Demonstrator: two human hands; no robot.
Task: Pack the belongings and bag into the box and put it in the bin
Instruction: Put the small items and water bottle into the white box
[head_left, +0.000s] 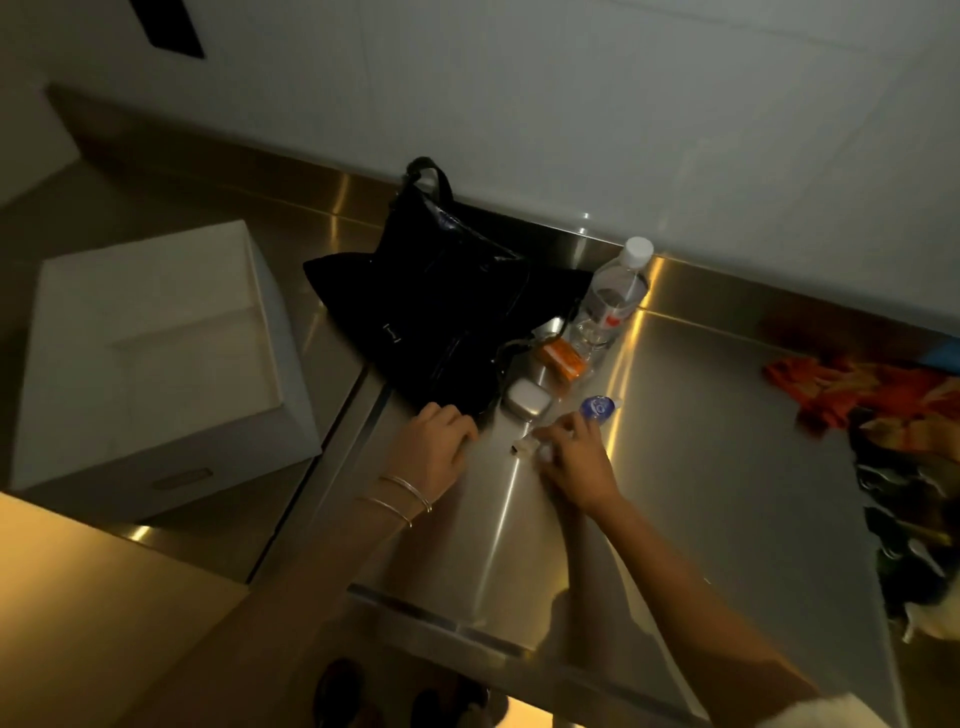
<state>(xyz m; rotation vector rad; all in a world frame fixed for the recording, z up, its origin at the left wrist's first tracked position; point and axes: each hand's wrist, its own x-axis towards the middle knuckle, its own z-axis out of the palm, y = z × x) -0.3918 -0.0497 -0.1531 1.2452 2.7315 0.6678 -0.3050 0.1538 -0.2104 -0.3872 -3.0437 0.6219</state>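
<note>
A black bag (436, 306) lies on the steel table (701, 441) against the back wall. Beside it lie a clear water bottle (613, 296), an orange packet (563, 359), a small silver case (525, 405) and a small blue-labelled bottle (600, 406). My left hand (434, 441) rests with curled fingers on the bag's near corner. My right hand (574, 465) pinches a small pale item (527, 446) lying on the table. An open white box (156, 358) stands empty to the left.
A pile of colourful cloth (883, 400) and dark items lies at the table's right edge. A tan surface (88, 597) fills the lower left. Shoes (343, 691) show below the table's front edge.
</note>
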